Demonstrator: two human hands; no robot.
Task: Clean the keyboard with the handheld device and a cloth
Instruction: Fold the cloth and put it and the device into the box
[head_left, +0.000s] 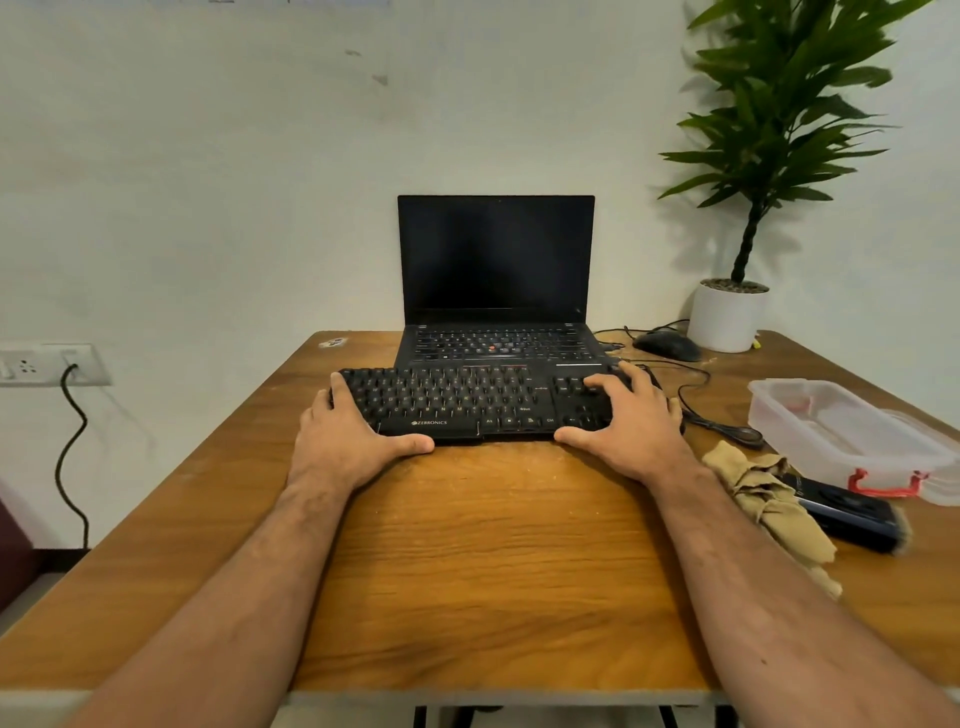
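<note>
Wooden counter (493, 561) fills the near field, both forearms reaching in from 6 o'clock. Left hand (347, 441) grasps the left end of the black keyboard (467, 402), thumb along its front edge, fingers over the end keys. Right hand (626, 426) grasps the right end likewise, fingers over the number pad. Keyboard lies flat at centre, long side toward the person. At 3 o'clock: crumpled tan cloth (769, 499) partly over a dark handheld device (852, 512); clear plastic box (841, 431) just beyond. At 12 o'clock: open laptop (496, 275), screen dark. At 1 o'clock: mouse (667, 345), potted plant (727, 314).
</note>
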